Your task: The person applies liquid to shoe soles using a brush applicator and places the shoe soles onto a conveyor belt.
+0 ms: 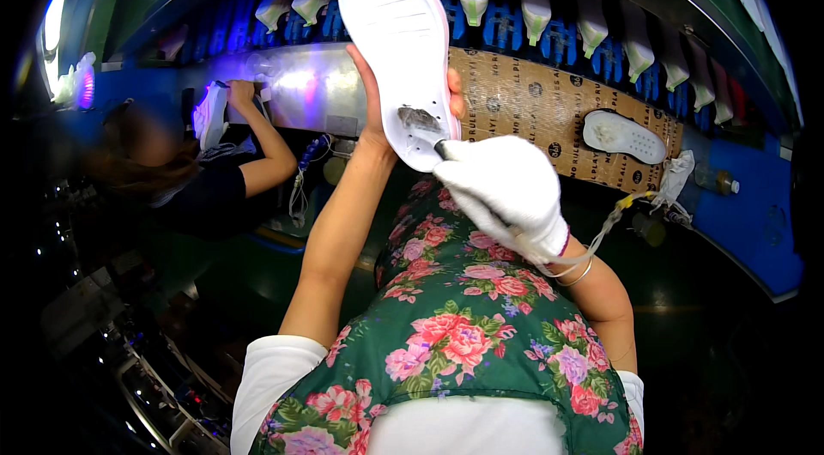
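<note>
Above the apron (468, 339), left fingers (456, 96) clasp a white, grey-smudged sole (400, 51); right fingers (468, 165) pinch a dark tool (441, 148).

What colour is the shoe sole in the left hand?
The shoe sole is white with a grey patch; head view.

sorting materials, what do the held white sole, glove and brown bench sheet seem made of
White sole: probably foam or rubber, matte, with moulded-looking grooves.
Glove: likely knit fabric, matte, from its soft creases.
Brown bench sheet: perhaps cardboard under clear film, judging by glossy wrinkles.
</note>
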`<action>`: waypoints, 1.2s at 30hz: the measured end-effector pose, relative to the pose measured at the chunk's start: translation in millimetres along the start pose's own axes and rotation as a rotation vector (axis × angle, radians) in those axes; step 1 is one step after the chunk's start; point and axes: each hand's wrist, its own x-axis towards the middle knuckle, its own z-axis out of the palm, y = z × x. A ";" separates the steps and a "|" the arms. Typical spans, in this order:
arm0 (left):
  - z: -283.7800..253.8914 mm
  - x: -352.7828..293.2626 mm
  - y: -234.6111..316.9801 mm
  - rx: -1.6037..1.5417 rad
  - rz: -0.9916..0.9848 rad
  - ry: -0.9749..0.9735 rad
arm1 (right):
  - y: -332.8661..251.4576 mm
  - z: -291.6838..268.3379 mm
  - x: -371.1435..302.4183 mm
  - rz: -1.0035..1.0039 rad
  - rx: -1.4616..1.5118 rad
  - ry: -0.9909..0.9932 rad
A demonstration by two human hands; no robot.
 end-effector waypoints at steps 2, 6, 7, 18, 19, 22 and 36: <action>-0.8 5.8 4.7 0.077 -0.006 0.012 | -3.3 7.0 -7.1 -0.064 -0.031 -0.019; -0.2 6.6 12.7 0.127 -0.073 -0.022 | -15.1 -8.4 -0.7 0.036 0.183 -0.120; 1.2 5.3 13.3 0.133 -0.110 -0.053 | -16.5 -14.4 1.3 0.097 0.308 -0.139; 3.7 18.7 21.9 0.331 -0.507 0.012 | -16.2 -11.5 -2.6 0.066 0.209 -0.231; 3.2 19.4 24.2 0.392 -0.552 -0.011 | -16.9 -16.4 -0.8 0.139 0.309 -0.212; 15.7 23.9 23.1 0.635 -0.536 0.099 | -10.1 -18.7 -0.6 0.057 0.112 -0.161; 41.0 53.6 29.7 1.401 -0.852 0.096 | -7.8 -10.6 -3.5 0.088 0.096 -0.207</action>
